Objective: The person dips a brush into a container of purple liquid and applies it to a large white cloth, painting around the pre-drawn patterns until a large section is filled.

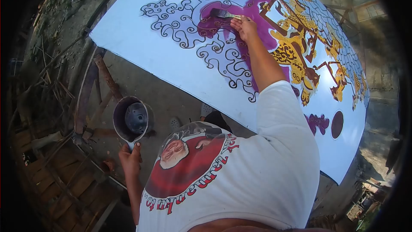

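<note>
My right hand (245, 27) grips a flat paintbrush (231, 15) by its handle. Its dark bristles press on a wet-looking purple area (210, 25) of a large stretched white cloth (124, 32). Swirling dark outlines and yellow-brown figures (288, 56) cover much of the cloth. Down at the left, my left hand (130, 158) is closed around the handle of a saucepan-like pot (117, 119), held off the cloth's near edge. Dark liquid shows inside the pot, with light reflecting on it.
Wooden poles (107, 77) prop the cloth's frame at the left corner. Bamboo slats and sticks (68, 189) lie at lower left. Below the cloth is a grey floor (171, 94) with a grey clog (175, 123). A wall (382, 77) stands at the right.
</note>
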A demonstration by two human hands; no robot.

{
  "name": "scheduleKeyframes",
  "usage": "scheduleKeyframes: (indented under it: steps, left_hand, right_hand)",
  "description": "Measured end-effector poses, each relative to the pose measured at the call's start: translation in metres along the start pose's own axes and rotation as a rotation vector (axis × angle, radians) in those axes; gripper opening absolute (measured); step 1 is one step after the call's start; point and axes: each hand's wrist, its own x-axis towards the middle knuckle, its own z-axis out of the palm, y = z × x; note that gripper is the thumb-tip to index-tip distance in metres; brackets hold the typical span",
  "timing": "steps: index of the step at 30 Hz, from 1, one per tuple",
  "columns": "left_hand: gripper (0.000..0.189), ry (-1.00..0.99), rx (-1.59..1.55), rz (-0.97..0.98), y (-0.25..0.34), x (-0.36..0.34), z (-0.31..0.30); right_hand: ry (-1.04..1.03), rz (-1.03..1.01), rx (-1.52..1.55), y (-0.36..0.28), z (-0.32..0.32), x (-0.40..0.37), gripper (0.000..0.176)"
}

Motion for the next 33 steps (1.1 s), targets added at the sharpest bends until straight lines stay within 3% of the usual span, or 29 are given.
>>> scheduleKeyframes:
  steps: [3,4,6,7,8,11,14,15,16,18,20,23,27,32,33]
  left_hand:
    - [0.022,0.006,0.002,-0.023,-0.002,0.001,0.003]
    - [0.022,-0.007,0.005,-0.035,-0.001,0.0,0.003]
    - [0.022,-0.01,0.006,-0.026,0.001,-0.004,0.005]
    - [0.022,-0.018,0.005,-0.018,0.0,-0.006,0.007]
    - [0.022,-0.016,0.002,-0.023,-0.001,-0.008,0.007]
    - [0.022,-0.017,-0.031,-0.017,-0.001,-0.009,0.012]
    - [0.022,-0.026,0.004,-0.024,0.002,-0.005,0.015]
    - [0.023,-0.028,0.037,-0.027,0.004,-0.004,0.016]
    - [0.023,-0.03,0.068,-0.031,0.005,-0.002,0.017]
    - [0.023,-0.033,0.078,-0.028,0.006,-0.002,0.02]
    - [0.024,-0.036,0.09,-0.027,0.002,-0.001,0.021]
    - [0.024,-0.059,0.11,0.01,0.001,0.001,0.023]
    - [0.022,-0.128,0.131,0.042,0.012,0.005,0.031]
    - [0.022,-0.216,0.131,0.086,0.026,0.014,0.031]
    - [0.023,-0.248,0.169,0.129,0.03,0.017,0.031]
  right_hand:
    - [-0.323,0.202,-0.191,0.0,0.036,-0.006,0.03]
    - [-0.326,0.203,-0.186,-0.008,0.037,-0.005,0.03]
    - [-0.664,0.433,-0.487,-0.028,0.021,-0.005,0.025]
    - [-0.708,0.477,-0.501,-0.036,0.01,0.002,0.026]
    - [-0.71,0.481,-0.506,-0.04,0.0,0.007,0.026]
    - [-0.28,0.155,-0.335,-0.037,-0.003,0.019,0.027]
    - [-0.252,0.112,-0.202,-0.006,0.021,0.002,0.024]
    - [-0.379,0.196,-0.222,0.002,0.027,-0.011,0.024]
    - [-0.379,0.198,-0.222,0.004,0.03,-0.023,0.024]
    - [-0.642,0.376,-0.481,0.003,0.035,-0.041,0.027]
    - [-0.653,0.365,-0.457,-0.002,0.025,-0.039,0.029]
    - [-0.213,0.047,-0.194,0.01,0.021,-0.021,0.026]
    - [-0.417,0.205,-0.28,0.027,0.052,-0.074,0.027]
    - [-0.251,0.097,-0.422,-0.003,0.002,-0.095,0.024]
    - [-0.219,0.07,-0.585,-0.015,-0.011,-0.108,0.024]
